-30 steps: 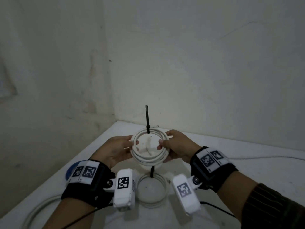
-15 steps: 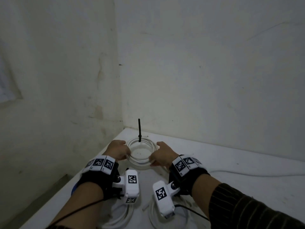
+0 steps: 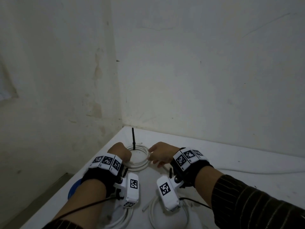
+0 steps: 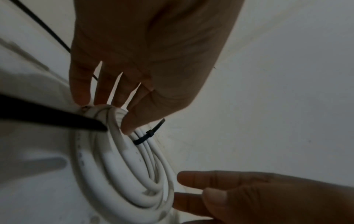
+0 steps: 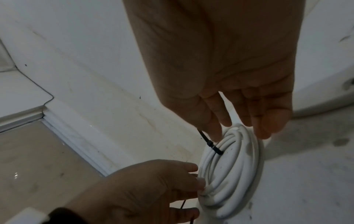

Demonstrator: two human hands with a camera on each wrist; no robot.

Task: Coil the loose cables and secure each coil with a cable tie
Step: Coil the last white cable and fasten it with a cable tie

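Note:
A white cable coil (image 3: 140, 164) lies flat on the white table (image 3: 231, 159) near the wall corner. A black cable tie (image 3: 133, 138) binds its far side, tail pointing up. My left hand (image 3: 125, 156) pinches the coil's left edge, thumb on the inner side and fingers outside, as the left wrist view shows on the coil (image 4: 124, 166). My right hand (image 3: 152, 156) hovers at the coil's right edge with its fingers straight and spread. In the right wrist view those fingertips (image 5: 262, 131) sit just off the coil (image 5: 229, 174), by the tie (image 5: 210, 144).
Two more white coils lie near the table's front, one under my left wrist (image 3: 122, 219) and one under my right (image 3: 168, 217). A blue round object (image 3: 73, 189) sits at the left edge. A loose white cable (image 3: 247, 171) runs along the right. Walls close off the corner.
The tied coil went from being held up in both hands down onto the table by the corner. My right hand has let go of it and spread its fingers.

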